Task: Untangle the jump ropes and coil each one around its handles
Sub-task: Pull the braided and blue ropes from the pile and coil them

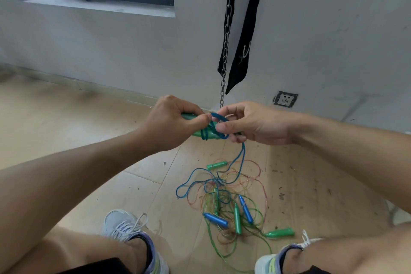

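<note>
My left hand grips a pair of green handles held together at chest height. Several turns of blue rope lie around them. My right hand pinches a loop of that blue rope beside the handles. The blue rope hangs down into a tangled pile on the floor. In the pile lie two blue handles, three green handles, and green and orange ropes.
My two shoes stand on the wooden floor on either side of the pile. A chain and black straps hang on the white wall ahead. A wall socket is to the right.
</note>
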`<action>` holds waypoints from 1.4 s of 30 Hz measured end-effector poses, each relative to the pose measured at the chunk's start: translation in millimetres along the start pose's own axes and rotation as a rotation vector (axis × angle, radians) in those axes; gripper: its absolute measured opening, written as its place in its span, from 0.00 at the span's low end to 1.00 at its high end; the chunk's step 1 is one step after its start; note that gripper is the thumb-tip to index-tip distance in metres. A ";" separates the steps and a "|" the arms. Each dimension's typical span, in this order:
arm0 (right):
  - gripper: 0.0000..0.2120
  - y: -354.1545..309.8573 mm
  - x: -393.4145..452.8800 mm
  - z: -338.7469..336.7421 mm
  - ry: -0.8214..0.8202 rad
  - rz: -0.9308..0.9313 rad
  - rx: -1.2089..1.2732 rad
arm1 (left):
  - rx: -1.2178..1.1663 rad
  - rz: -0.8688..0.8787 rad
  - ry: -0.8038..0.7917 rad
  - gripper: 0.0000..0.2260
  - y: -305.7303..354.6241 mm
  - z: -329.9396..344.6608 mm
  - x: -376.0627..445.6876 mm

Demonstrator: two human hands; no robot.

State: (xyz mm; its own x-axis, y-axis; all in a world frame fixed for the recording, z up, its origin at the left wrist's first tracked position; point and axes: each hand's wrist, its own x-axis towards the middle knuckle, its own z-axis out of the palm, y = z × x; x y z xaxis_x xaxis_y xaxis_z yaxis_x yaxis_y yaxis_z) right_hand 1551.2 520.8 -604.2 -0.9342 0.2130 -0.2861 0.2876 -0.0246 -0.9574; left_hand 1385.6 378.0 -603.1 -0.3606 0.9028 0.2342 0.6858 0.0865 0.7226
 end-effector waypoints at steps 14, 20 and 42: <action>0.09 -9.8 -3.4 11.9 0.219 -0.174 -0.587 | 0.254 -0.161 0.279 0.16 -20.6 -8.0 13.7; 0.08 -10.4 -1.2 26.1 0.294 -0.175 -0.471 | 0.203 -0.195 0.340 0.17 -24.6 -9.3 16.5; 0.11 -15.6 -9.8 38.6 0.457 -0.204 -1.324 | 0.099 -0.130 0.078 0.40 -22.2 -2.0 11.2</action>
State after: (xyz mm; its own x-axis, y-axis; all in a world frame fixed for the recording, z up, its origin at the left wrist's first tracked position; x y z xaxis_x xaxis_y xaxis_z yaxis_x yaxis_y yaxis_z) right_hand 1547.8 481.3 -587.8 -0.9067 0.4004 0.1327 0.3785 0.9111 -0.1630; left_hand 1365.0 385.3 -615.2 -0.4952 0.8465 0.1957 0.6877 0.2443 0.6837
